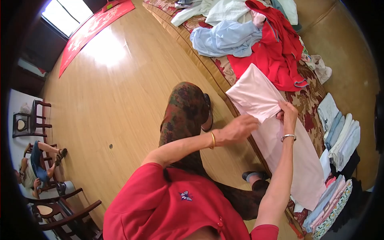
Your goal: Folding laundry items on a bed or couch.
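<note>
A pale pink garment (288, 156) lies lengthwise on the patterned sofa seat (303, 102), its upper part gathered and folded over. My right hand (288, 112), with a silver bangle at the wrist, pinches the fabric at the fold. Against the fabric's left edge is my left hand (240, 129), with a gold bangle; it is blurred and its fingers are curled, so whether it grips the cloth cannot be told. Just above the pink garment lie a crumpled red garment (270, 60) and a light blue one (225, 37).
Folded clothes (342, 141) stand in a row along the sofa's right side, with a second folded stack (330, 204) lower down. White clothes (228, 12) lie at the top. A person (39, 168) sits on a wooden chair at the far left, near another chair (66, 216).
</note>
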Demonstrator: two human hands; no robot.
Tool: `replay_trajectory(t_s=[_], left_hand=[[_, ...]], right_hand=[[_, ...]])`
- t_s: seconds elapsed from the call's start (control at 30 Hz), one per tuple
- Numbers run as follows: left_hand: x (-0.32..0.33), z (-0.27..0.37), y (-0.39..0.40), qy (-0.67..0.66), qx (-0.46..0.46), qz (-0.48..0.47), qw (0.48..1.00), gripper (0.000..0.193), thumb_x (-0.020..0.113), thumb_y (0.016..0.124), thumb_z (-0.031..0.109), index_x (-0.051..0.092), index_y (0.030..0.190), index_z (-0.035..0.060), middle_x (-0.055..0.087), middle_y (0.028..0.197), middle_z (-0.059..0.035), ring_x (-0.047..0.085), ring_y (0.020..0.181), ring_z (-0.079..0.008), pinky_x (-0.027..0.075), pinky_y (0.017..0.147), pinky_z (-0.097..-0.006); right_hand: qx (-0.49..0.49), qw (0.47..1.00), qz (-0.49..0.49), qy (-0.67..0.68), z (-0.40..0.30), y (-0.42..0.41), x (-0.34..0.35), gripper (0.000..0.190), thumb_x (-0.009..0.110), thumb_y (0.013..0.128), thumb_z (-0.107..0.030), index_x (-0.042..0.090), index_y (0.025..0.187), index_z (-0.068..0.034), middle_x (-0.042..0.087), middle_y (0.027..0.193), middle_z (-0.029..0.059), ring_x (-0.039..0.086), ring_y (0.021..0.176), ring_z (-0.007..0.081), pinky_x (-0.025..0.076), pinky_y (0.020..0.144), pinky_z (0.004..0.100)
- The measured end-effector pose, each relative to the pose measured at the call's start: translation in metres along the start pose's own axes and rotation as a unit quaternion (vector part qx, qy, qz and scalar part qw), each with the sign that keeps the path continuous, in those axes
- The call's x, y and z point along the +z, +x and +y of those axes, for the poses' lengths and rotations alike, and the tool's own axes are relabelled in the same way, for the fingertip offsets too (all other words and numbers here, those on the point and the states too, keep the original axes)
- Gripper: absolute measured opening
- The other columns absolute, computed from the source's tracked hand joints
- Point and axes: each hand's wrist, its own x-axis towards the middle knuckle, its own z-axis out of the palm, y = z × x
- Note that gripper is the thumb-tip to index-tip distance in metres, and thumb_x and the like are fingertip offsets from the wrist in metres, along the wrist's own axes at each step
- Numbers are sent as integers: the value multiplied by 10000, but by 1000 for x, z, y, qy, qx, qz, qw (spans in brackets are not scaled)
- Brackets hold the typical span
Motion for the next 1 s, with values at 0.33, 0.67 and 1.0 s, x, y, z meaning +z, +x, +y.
replay_trajectory(t_s=[0.33,0.67,1.0], left_hand=[[23,17,-26,-340,-410,71,844,142,543,852,65,614,924,-34,629,793,-62,582,709,-105,488,657,-253],[-17,-5,-14,-517,-501,229,655,359,552,827,99,483,1167,8,555,823,-3,517,687,-94,449,670,-247],[-42,-20,9,-600,-429,250,628,236,518,840,74,524,1075,84,435,684,46,354,559,-49,325,538,-218]], right_hand=[[-8,997,29,-76,-1,-4,6,215,703,766,-195,607,704,-13,500,523,2,455,411,95,367,425,222],[-504,763,87,-395,-6,-11,79,98,581,794,-3,617,886,-11,625,958,104,594,906,279,479,803,370],[-475,768,-24,-428,17,-14,87,364,538,883,-155,523,1215,-8,492,1300,148,419,1234,316,324,1038,427]])
